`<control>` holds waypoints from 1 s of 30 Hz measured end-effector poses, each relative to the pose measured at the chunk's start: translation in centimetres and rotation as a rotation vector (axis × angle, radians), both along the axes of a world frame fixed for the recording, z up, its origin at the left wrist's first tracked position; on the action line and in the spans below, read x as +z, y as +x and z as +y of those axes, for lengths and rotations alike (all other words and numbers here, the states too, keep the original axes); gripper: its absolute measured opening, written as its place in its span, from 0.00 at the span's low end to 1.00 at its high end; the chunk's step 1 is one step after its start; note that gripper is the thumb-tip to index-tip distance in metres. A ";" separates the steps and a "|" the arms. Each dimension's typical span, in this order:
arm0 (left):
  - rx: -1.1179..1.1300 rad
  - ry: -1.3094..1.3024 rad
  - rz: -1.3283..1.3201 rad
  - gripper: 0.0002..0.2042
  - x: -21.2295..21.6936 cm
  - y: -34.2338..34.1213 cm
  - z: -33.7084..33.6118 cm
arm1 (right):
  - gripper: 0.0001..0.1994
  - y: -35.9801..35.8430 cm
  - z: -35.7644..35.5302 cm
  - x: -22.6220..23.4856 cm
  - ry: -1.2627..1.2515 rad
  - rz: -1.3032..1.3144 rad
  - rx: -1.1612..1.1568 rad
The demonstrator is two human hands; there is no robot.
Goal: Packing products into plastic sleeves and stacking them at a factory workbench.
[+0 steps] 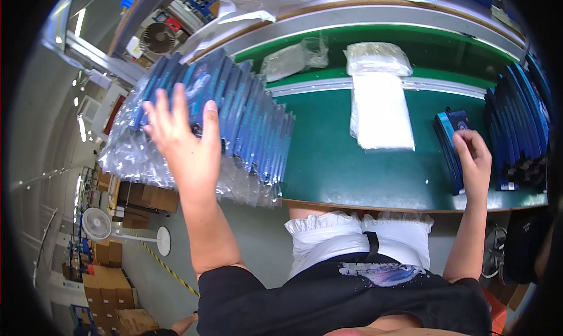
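My left hand (186, 139) is spread open over a long row of thin blue boxes (249, 116) in clear plastic sleeves, at the left of the green table (325, 166). Its fingertips lie against the boxes or just above them; I cannot tell which. Their loose plastic ends hang toward me. At the right, my right hand (478, 160) has its thumb and fingers closed at the near edge of a blue box (454, 120). That box leans on a few similar ones. In the middle lies a stack of white, translucent plastic bags (382, 113).
More blue boxes (513, 119) stand in a row at the far right. A folded clear bag (285, 61) and a white packet (378, 58) rest along the back ledge. Behind on the left are a floor fan (97, 224) and cardboard cartons (108, 295).
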State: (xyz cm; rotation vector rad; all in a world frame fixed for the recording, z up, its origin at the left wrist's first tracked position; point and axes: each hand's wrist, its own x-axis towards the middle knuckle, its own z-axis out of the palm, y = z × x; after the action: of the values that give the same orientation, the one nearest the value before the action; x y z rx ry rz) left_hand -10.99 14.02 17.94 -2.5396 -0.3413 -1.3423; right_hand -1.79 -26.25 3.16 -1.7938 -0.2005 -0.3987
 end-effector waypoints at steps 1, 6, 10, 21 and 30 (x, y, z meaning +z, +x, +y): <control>-0.094 -0.029 -0.038 0.26 0.0 0.2 -1.5 | 0.09 0.2 -0.7 -0.2 -0.059 -0.035 -0.059; -0.866 0.037 -0.102 0.11 -3.6 1.1 -8.1 | 0.36 1.9 -2.1 -1.7 -0.755 -0.201 -0.376; -0.927 -0.198 0.428 0.09 -11.9 6.1 -11.6 | 0.47 1.7 -1.8 -2.0 -1.018 0.188 -0.391; -1.003 -0.349 0.580 0.09 -16.1 10.7 -12.1 | 0.35 -0.3 -0.7 0.2 0.396 0.080 -0.049; -0.961 -0.528 0.538 0.07 -15.6 10.2 -12.5 | 0.20 -0.9 2.8 -1.0 0.940 0.611 0.640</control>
State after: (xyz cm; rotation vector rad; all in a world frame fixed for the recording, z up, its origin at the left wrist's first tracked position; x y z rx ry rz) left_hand -0.81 1.51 2.37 -3.5686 0.8366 -0.7199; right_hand -2.69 -23.49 2.13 -0.7836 -0.1107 0.4658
